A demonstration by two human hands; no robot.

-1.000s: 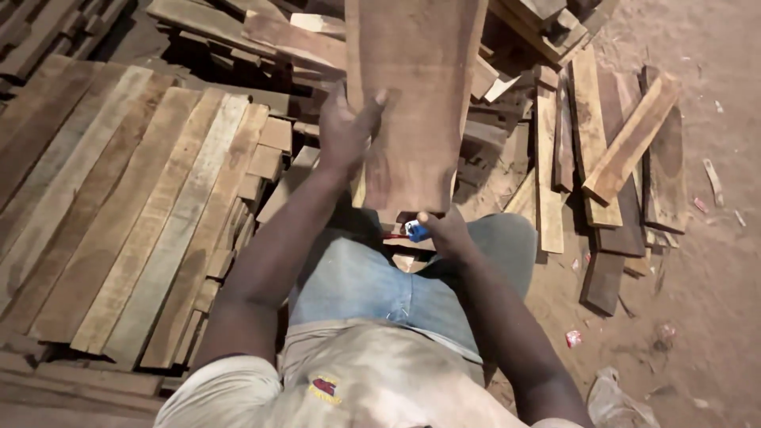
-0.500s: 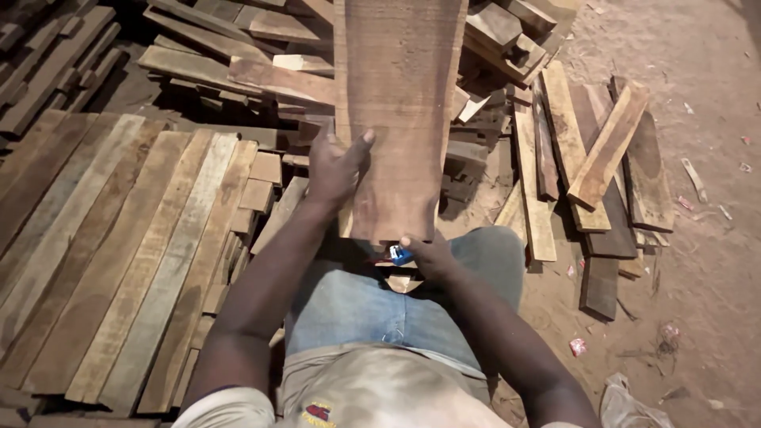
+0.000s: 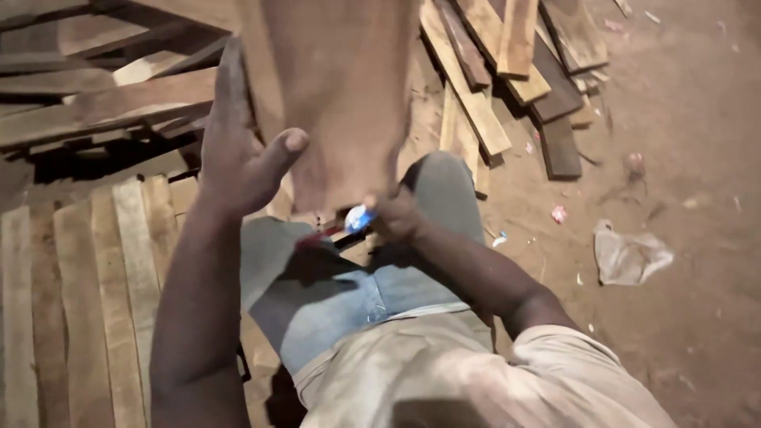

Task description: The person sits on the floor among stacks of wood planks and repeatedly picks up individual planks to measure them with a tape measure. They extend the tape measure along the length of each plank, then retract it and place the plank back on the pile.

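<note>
The person wears a pale beige short-sleeved shirt (image 3: 444,380), dusty and creased, its sleeve ending above the elbow. Below it are faded blue denim jeans (image 3: 333,293), lighter at the thighs and greyer at the raised knee. Both forearms are bare, with no watch, gloves or rings visible.

A wide reddish plank (image 3: 337,87) stands up in front of the seated person's knees, its lower end just above the jeans (image 3: 317,285). The left hand (image 3: 238,154) lies open against the plank's left edge, thumb out across its face. The right hand (image 3: 396,215) closes at the plank's bottom end, holding a small blue and white thing (image 3: 357,218) too blurred to tell. Boards (image 3: 87,269) lie side by side on the left. Loose planks (image 3: 507,71) and a crumpled plastic bag (image 3: 630,255) lie on the dirt floor (image 3: 697,158).
</note>
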